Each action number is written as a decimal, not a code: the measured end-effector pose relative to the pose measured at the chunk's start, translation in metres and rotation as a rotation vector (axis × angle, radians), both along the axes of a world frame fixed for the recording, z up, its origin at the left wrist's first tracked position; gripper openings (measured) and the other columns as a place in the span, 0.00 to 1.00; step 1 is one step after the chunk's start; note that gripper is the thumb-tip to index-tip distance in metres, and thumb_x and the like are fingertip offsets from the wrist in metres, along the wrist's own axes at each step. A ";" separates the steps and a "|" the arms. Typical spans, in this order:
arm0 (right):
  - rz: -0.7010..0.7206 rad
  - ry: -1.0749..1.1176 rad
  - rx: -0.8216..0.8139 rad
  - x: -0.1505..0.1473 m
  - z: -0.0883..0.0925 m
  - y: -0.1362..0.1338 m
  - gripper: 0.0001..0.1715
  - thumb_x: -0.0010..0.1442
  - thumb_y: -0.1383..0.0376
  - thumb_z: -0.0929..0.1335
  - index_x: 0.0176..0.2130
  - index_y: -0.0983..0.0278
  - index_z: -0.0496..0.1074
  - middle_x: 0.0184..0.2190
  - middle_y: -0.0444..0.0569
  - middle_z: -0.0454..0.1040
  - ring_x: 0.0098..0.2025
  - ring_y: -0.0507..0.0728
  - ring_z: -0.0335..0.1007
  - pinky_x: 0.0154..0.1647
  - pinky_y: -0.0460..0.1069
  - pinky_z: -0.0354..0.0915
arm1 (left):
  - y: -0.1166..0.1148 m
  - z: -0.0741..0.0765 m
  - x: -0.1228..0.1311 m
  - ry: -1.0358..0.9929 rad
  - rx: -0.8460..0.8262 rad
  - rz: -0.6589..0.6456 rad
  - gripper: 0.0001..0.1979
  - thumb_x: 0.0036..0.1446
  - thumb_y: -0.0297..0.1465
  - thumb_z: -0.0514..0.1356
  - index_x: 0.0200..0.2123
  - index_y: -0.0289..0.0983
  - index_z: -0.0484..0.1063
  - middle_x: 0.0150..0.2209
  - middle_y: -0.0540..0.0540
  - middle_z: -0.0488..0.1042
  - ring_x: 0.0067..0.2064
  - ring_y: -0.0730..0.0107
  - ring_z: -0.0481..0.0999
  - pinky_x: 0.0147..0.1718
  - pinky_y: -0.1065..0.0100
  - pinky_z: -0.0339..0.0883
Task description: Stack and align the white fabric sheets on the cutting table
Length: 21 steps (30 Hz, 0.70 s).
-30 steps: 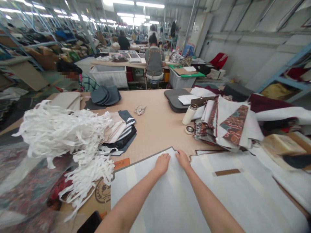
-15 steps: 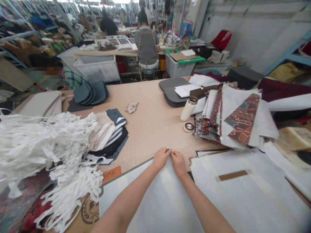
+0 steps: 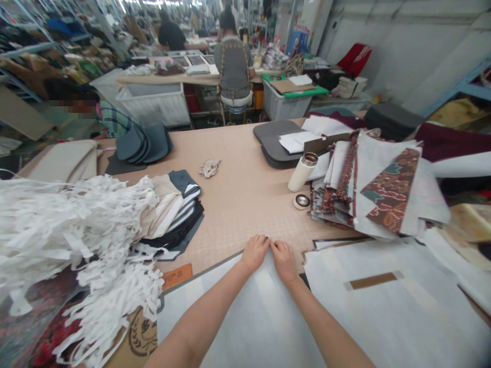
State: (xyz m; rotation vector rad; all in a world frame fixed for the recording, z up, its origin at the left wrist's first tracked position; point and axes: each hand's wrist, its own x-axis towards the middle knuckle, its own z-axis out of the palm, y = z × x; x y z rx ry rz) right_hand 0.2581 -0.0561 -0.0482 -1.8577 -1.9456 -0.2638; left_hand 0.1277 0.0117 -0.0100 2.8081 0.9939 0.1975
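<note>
A large white-backed fabric panel [image 3: 245, 317] with a dark edge lies in front of me at the near side of the table. My left hand [image 3: 254, 253] pinches its far edge, fingers closed. Right beside it, almost touching, my right hand [image 3: 283, 258] is closed on the same edge, thumb towards the left thumb. The fingertips hide the bit of edge between them. To the right rests a second white sheet [image 3: 356, 317], with a brown strip [image 3: 374, 280] lying across it.
Tangled white strips [image 3: 76, 220] heap up on the left beside folded fabric pieces [image 3: 180, 214]. A cream bottle [image 3: 303, 172] stands upright and uncapped, its lid [image 3: 302, 201] near it. Patterned fabric [image 3: 395, 189] is piled at right. A person [image 3: 233, 66] sits beyond the table.
The view has shifted slightly, so things on the right sit a little further right. Both hands stay at the panel's far edge with hardly any movement.
</note>
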 end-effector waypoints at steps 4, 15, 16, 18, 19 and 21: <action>0.054 -0.046 -0.049 0.007 0.005 0.001 0.19 0.59 0.73 0.59 0.48 0.64 0.69 0.37 0.54 0.69 0.38 0.60 0.60 0.37 0.53 0.59 | 0.001 0.007 0.006 0.049 0.040 -0.028 0.13 0.62 0.28 0.45 0.46 0.33 0.64 0.42 0.42 0.66 0.43 0.62 0.64 0.40 0.61 0.59; 0.080 0.096 -0.006 0.034 -0.001 -0.015 0.15 0.63 0.68 0.58 0.42 0.63 0.72 0.38 0.52 0.71 0.41 0.57 0.63 0.43 0.51 0.62 | 0.008 0.014 0.005 0.055 0.044 -0.200 0.13 0.62 0.29 0.46 0.47 0.37 0.66 0.44 0.43 0.68 0.48 0.63 0.62 0.45 0.60 0.54; 0.082 0.094 0.000 0.033 0.000 -0.015 0.15 0.63 0.68 0.58 0.42 0.63 0.72 0.38 0.52 0.71 0.41 0.57 0.63 0.43 0.51 0.62 | 0.009 0.014 0.004 0.048 0.030 -0.194 0.13 0.62 0.30 0.47 0.47 0.39 0.66 0.45 0.44 0.68 0.48 0.64 0.62 0.45 0.60 0.53; 0.089 0.096 0.009 0.031 0.001 -0.016 0.14 0.63 0.68 0.59 0.42 0.64 0.72 0.38 0.52 0.71 0.41 0.56 0.63 0.43 0.50 0.61 | 0.011 0.013 0.003 0.031 0.010 -0.185 0.13 0.62 0.30 0.47 0.47 0.41 0.67 0.46 0.45 0.68 0.49 0.64 0.61 0.45 0.60 0.53; 0.093 0.098 0.013 0.031 0.002 -0.016 0.14 0.63 0.68 0.59 0.41 0.64 0.72 0.38 0.52 0.71 0.41 0.56 0.63 0.43 0.50 0.61 | 0.013 0.013 0.002 0.024 0.003 -0.186 0.13 0.62 0.31 0.47 0.47 0.42 0.67 0.46 0.46 0.68 0.49 0.64 0.61 0.45 0.60 0.52; 0.094 0.105 0.016 0.030 0.003 -0.015 0.14 0.63 0.68 0.59 0.41 0.64 0.72 0.38 0.52 0.71 0.41 0.56 0.63 0.43 0.50 0.61 | 0.015 0.014 0.001 0.017 -0.005 -0.200 0.14 0.63 0.32 0.47 0.47 0.44 0.67 0.46 0.47 0.68 0.49 0.64 0.61 0.47 0.60 0.52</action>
